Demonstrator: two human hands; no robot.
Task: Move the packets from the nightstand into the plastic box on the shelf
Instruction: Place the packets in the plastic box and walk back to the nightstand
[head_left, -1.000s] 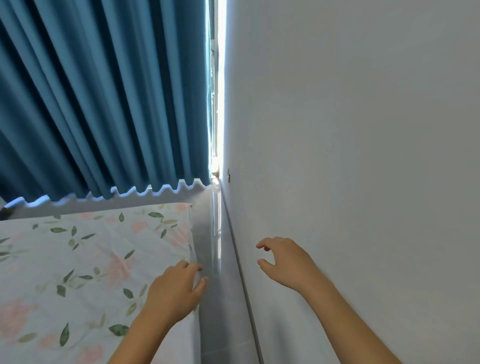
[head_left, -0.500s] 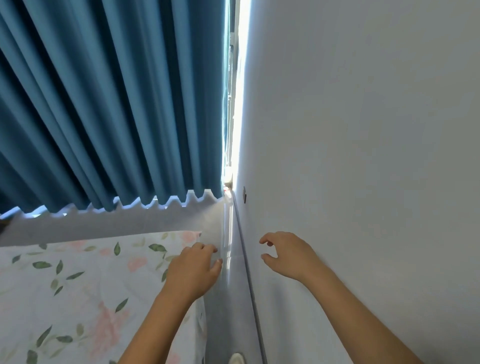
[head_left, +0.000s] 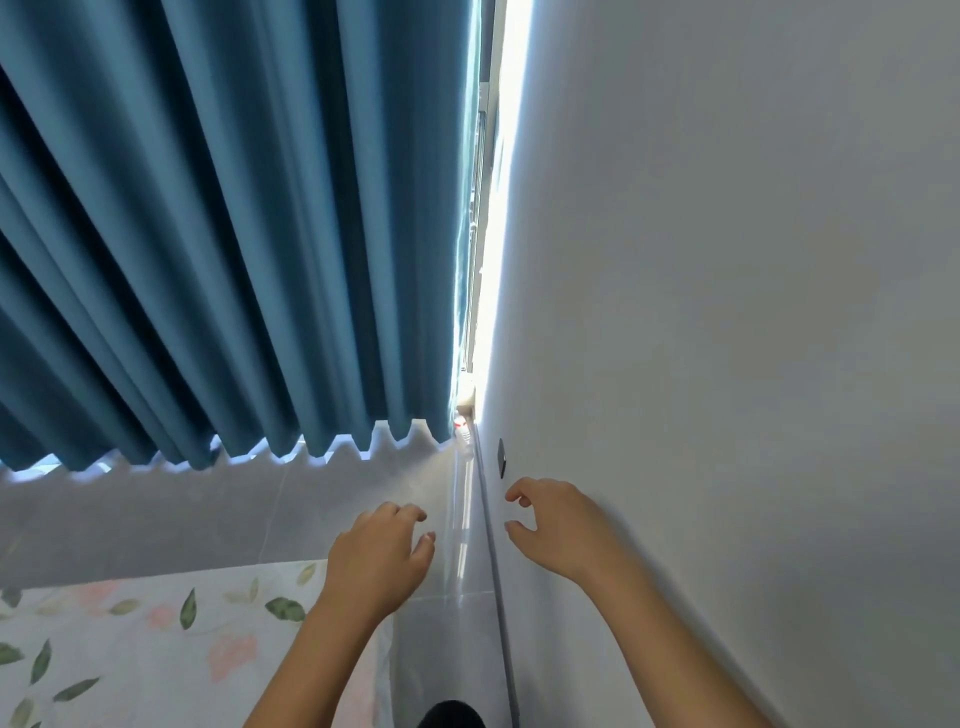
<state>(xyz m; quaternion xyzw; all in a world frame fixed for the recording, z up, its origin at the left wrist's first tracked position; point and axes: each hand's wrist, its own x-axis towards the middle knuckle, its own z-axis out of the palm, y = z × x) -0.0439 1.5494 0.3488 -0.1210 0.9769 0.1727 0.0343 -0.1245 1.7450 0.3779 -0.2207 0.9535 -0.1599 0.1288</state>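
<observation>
No packets, nightstand, shelf or plastic box are in the head view. My left hand (head_left: 382, 558) hangs over the corner of the bed with fingers loosely curled and apart, holding nothing. My right hand (head_left: 553, 525) floats close to the white wall, thumb and fingers spread in a loose curl, also holding nothing. The two hands are apart, with the narrow floor strip between them.
A floral bedsheet (head_left: 130, 649) covers the bed at lower left. A blue curtain (head_left: 234, 234) hangs ahead. A white wall (head_left: 727, 312) fills the right side, with a small dark fitting (head_left: 502, 457) low on it. Grey tiled floor (head_left: 457, 597) runs between bed and wall.
The view has moved forward and tilted up: the bed slid down and left, the curtain and wall fill more of the frame. Both hands stay raised and hold nothing.
</observation>
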